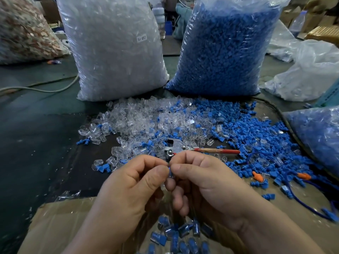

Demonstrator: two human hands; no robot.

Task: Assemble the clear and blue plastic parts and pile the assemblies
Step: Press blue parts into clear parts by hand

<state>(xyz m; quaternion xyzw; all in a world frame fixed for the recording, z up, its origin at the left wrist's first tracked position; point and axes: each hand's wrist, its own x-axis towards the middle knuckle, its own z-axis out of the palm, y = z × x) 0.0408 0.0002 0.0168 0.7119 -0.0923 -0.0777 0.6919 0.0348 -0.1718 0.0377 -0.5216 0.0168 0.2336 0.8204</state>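
Head view: left hand [126, 182] and right hand [205, 182] pinch one blue part [170, 171] between thumbs and forefingers above the assemblies [176, 235]. Several assemblies are piled; loose clear parts [139, 118] and blue parts [256, 136] remain, so most work is left.

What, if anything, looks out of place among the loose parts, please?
An orange piece and a second one lie among the blue parts on the right, odd in colour. Red-handled pliers lie amid the parts too.
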